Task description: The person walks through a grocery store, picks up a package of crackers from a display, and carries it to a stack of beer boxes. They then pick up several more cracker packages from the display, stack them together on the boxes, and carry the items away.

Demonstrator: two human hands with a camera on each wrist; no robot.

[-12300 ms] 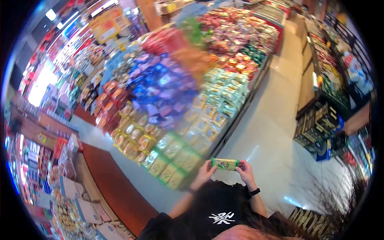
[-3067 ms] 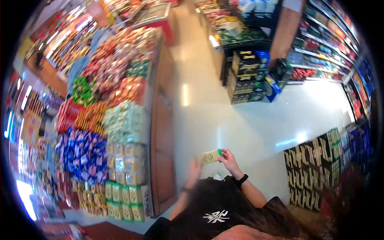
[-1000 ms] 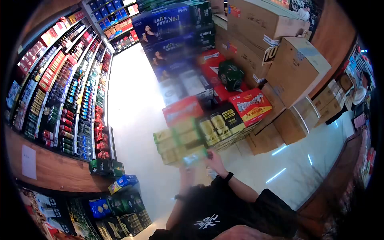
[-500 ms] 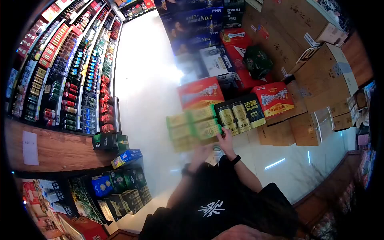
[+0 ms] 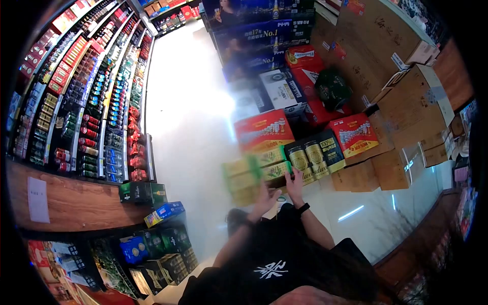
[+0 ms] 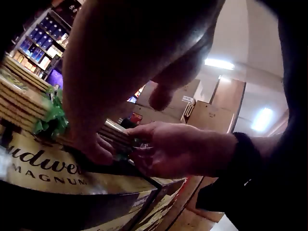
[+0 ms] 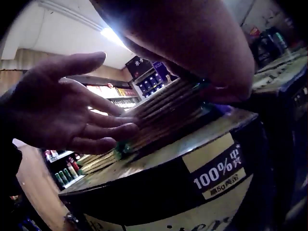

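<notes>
Flat biscuit packets with green ends (image 5: 274, 171) lie in rows and layers on black-and-gold beer cases, which carry pictures of large cans (image 5: 301, 158). My right hand (image 5: 294, 188) pinches the green right end of the nearest packet. From the left, my left hand (image 5: 263, 199) touches the packets, its thumb spread. In the right wrist view that left hand (image 7: 67, 108) has straight, loose fingers at the ends of the stacked biscuits (image 7: 163, 115). The right hand (image 6: 166, 149) shows in the left wrist view with its fingertips at the stack's end. The left-hand packets (image 5: 241, 178) are blurred.
Red cases (image 5: 353, 134), blue cases (image 5: 254, 43) and a dark green box (image 5: 333, 89) stand behind. Brown cartons (image 5: 386, 51) are stacked at the right. Shelves of cans (image 5: 96, 101) line the left, across a pale floor (image 5: 175, 91).
Earlier I held one packet beside a sweets display; now I am at the beer cases. Since a second ago that packet has come down onto the others, and my left hand has shifted to their side.
</notes>
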